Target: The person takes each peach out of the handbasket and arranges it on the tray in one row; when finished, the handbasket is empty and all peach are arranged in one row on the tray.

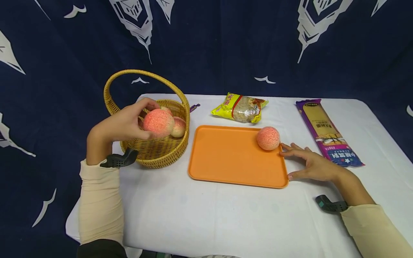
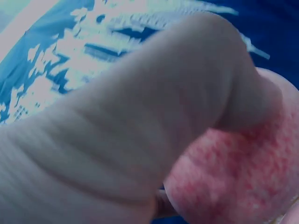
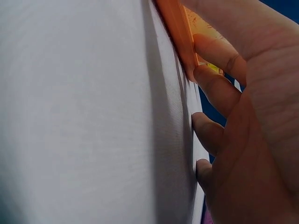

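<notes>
**A:** What's in front of you, biggest first?

**B:** I see a table under a white cloth (image 1: 206, 215). On it, near the middle, lies a flat orange plastic tray (image 1: 232, 157). Toward the table's left edge stands a round woven wicker basket (image 1: 161, 154) with a tall hoop handle. Along the right edge lies a long purple packet of pasta (image 1: 326, 132), and by the far edge, just behind the tray, a yellow snack bag (image 1: 240, 107).

**A:** And the hands?

**B:** My left hand (image 1: 124, 123) is raised over the basket's rim, fingers and thumb curled round a pink, speckled round peach (image 1: 158, 123). In the left wrist view that same fruit (image 2: 243, 177) fills the lower right, with a finger wrapped across it.

**A:** So it's clear of the basket?

**B:** It's held above the rim on the tray's side; two more pale peaches (image 1: 178, 126) sit inside the basket behind it.

**A:** The right hand?

**B:** My right hand (image 1: 311, 165) rests flat on the cloth at the tray's right edge, fingers spread and relaxed, gripping nothing. In the right wrist view its fingertips (image 3: 212, 84) touch the tray's orange rim (image 3: 180, 32).

**A:** Anything on the tray?

**B:** One pink peach (image 1: 268, 138) in its far right corner, just beside my right fingertips; I can't tell whether they touch.
</notes>
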A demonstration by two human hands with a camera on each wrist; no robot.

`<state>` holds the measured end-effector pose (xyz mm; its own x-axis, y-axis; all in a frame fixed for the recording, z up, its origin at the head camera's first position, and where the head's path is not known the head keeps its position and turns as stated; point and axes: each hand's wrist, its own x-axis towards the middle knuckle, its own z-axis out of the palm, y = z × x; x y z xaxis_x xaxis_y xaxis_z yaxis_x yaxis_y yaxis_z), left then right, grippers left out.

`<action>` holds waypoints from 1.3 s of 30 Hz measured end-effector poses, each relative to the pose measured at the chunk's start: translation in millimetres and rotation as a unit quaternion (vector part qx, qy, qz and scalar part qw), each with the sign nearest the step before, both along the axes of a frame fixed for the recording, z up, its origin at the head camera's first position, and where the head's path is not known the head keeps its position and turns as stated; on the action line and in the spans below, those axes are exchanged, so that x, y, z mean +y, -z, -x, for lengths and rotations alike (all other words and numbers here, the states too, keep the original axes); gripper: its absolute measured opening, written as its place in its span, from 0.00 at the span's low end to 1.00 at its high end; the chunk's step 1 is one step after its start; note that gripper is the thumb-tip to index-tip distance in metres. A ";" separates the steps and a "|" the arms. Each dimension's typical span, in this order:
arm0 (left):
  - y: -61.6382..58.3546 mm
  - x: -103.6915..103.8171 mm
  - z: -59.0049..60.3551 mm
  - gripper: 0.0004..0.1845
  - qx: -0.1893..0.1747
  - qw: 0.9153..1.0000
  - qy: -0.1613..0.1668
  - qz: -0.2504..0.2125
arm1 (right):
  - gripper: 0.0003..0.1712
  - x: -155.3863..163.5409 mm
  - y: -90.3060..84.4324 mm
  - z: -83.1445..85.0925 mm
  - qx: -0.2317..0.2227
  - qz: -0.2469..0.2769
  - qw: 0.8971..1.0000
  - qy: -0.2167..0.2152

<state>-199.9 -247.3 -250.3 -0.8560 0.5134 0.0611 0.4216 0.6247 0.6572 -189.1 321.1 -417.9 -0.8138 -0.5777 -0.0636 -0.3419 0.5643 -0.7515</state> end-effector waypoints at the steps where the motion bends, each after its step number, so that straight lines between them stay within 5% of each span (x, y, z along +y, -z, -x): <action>1: 1.2 5.5 -0.3 0.37 0.000 1.000 0.011 -0.007 | 0.37 0.5 0.1 -0.1 0.000 0.000 1.000 0.000; 8: 15.4 47.5 3.6 0.39 0.057 0.995 0.065 -0.044 | 0.38 0.8 0.2 0.3 0.004 -0.007 1.000 0.001; 14: 33.6 94.9 10.3 0.39 0.119 0.989 0.090 -0.003 | 0.37 2.6 -1.3 -0.2 0.005 -0.006 1.000 0.004; 23: 72.9 152.9 39.7 0.38 0.102 0.989 0.105 -0.017 | 0.37 1.6 1.2 0.4 0.000 0.002 1.000 0.002; 29: 89.0 180.0 62.8 0.37 0.090 0.991 0.093 -0.021 | 0.37 1.9 1.4 0.5 -0.004 0.003 1.000 0.006; 39: 124.0 215.8 89.5 0.36 0.026 0.997 0.069 0.005 | 0.37 1.3 2.7 -0.6 -0.002 0.007 1.000 0.009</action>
<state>-289.5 -31.6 -374.3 -0.7727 0.6271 0.0981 0.5381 0.5653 0.6252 -188.5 322.4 -420.6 -0.8237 -0.5640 -0.0591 -0.3290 0.5602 -0.7602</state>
